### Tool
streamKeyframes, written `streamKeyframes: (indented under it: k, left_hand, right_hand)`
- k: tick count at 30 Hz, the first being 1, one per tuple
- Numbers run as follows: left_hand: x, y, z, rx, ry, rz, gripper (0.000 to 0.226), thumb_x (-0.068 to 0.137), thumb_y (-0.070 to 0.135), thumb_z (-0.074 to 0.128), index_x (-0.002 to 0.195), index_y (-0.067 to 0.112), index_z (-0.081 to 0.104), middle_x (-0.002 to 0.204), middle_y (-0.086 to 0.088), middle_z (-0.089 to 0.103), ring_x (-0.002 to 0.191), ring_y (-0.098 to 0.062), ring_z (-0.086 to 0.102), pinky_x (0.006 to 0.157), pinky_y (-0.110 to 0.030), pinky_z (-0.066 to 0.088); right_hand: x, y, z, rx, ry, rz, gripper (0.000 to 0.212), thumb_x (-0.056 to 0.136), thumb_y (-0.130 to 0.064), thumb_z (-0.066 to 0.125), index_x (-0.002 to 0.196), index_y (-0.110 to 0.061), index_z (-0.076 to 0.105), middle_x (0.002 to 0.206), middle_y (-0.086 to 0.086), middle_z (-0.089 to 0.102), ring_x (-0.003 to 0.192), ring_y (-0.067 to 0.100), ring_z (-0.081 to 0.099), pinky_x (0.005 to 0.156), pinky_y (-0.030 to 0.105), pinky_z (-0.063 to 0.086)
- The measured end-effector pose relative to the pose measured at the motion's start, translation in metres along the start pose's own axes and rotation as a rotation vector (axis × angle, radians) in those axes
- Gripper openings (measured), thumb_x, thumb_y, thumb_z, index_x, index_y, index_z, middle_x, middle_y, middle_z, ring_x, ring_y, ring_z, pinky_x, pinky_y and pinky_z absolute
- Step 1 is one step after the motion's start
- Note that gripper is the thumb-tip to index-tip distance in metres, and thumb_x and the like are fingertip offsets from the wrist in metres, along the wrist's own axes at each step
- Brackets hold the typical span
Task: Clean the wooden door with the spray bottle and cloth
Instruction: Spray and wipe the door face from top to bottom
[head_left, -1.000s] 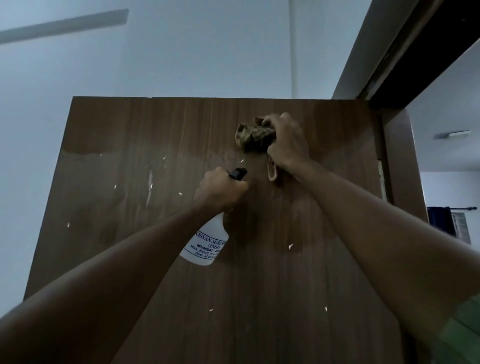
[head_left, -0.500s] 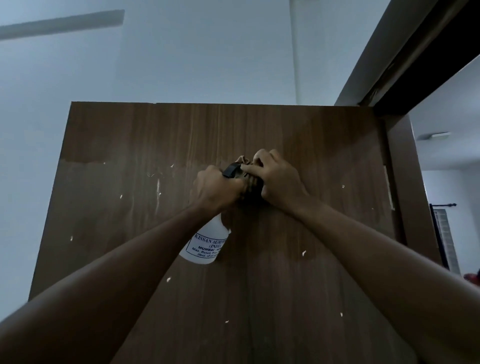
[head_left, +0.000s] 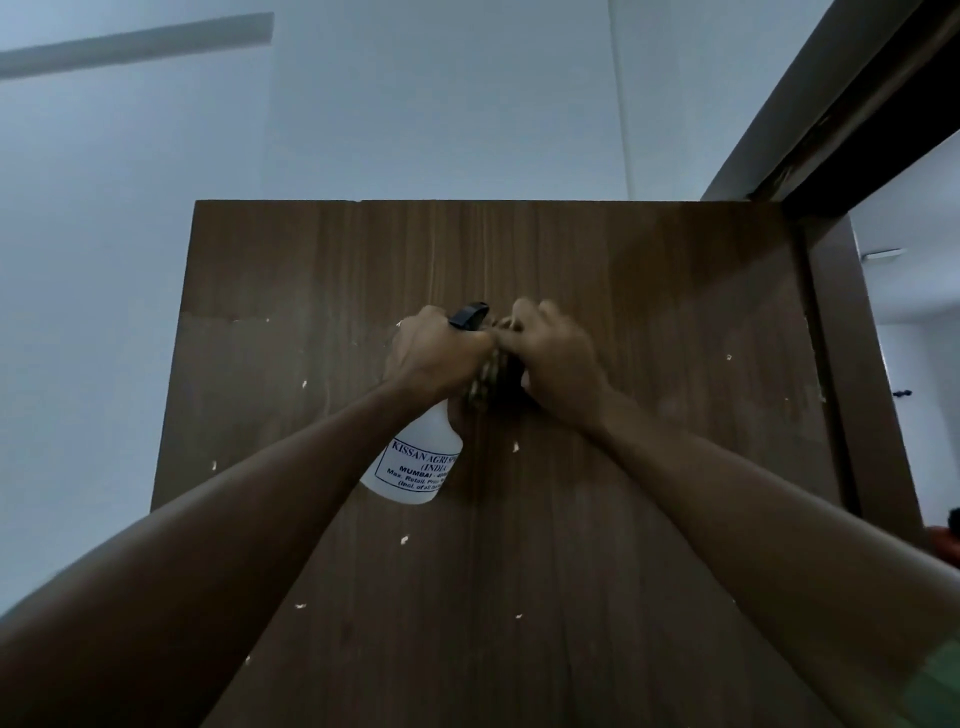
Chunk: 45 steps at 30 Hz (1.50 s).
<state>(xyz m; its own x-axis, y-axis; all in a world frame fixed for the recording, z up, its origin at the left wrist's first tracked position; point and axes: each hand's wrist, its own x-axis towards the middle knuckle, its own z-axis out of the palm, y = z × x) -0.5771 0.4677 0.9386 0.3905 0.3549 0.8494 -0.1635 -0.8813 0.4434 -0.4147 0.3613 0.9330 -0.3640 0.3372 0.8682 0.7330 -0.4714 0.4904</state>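
Wooden door (head_left: 623, 519): dark brown laminate, vertical grain, swung open, top edge visible against pale wall. Small pale flecks scattered over face; duller band across upper part.

Spray bottle (head_left: 415, 462): white translucent body, blue printed label, black trigger head at top. Held up in front of door's upper middle, tilted, base pointing down-left, head up-right.

Cloth (head_left: 485, 384): brownish patterned, bunched up, mostly hidden, just right of bottle neck, against door face, below trigger head.
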Motion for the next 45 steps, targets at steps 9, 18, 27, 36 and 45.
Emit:
streamKeyframes:
  k: [9,18,27,36,45]
  left_hand:
    - [-0.015,-0.036,-0.048,0.018,-0.026,0.003,0.03,0.096,0.04,0.07,0.087,0.011,0.07,0.075,-0.007,0.071,0.058,-0.015,0.059,0.054,-0.03,0.047]
    - [-0.022,-0.068,-0.087,0.036,-0.003,-0.074,0.03,0.093,0.038,0.073,0.084,0.01,0.071,0.075,-0.007,0.071,0.056,-0.017,0.061,0.056,-0.034,0.05]
    - [-0.023,-0.071,-0.122,0.102,-0.04,-0.047,0.031,0.093,0.042,0.075,0.088,0.012,0.072,0.078,-0.011,0.076,0.06,-0.025,0.07,0.065,-0.051,0.065]
    - [-0.039,-0.071,-0.134,0.097,-0.02,-0.076,0.043,0.088,0.051,0.071,0.087,0.008,0.072,0.077,-0.013,0.075,0.062,-0.033,0.067,0.061,-0.042,0.056]
    - [-0.047,-0.08,-0.147,0.157,0.089,-0.117,0.029,0.097,0.04,0.071,0.093,0.012,0.074,0.074,-0.01,0.075,0.045,-0.012,0.064,0.05,-0.032,0.058]
  right_hand:
    - [-0.004,-0.077,0.027,-0.008,-0.035,-0.147,0.057,0.062,0.002,0.072,0.118,-0.009,0.065,0.123,0.015,0.058,0.093,0.029,0.049,0.061,0.039,0.051]
    - [0.057,-0.105,0.01,0.007,0.035,0.448,0.063,0.079,0.006,0.066,0.139,-0.014,0.06,0.125,0.015,0.051,0.104,0.034,0.052,0.069,0.039,0.056]
    - [0.085,-0.097,0.012,0.033,0.026,0.432,0.062,0.089,0.001,0.064,0.144,-0.027,0.057,0.125,0.008,0.047,0.111,0.03,0.048,0.079,0.041,0.054]
    - [0.06,-0.129,0.037,-0.019,-0.131,-0.306,0.053,0.074,-0.002,0.067,0.124,-0.019,0.067,0.12,0.009,0.053,0.097,0.027,0.051,0.061,0.03,0.039]
    - [0.083,-0.16,0.029,0.113,-0.12,-0.036,0.057,0.08,-0.002,0.071,0.134,-0.015,0.062,0.132,0.012,0.049,0.112,0.031,0.05,0.072,0.032,0.047]
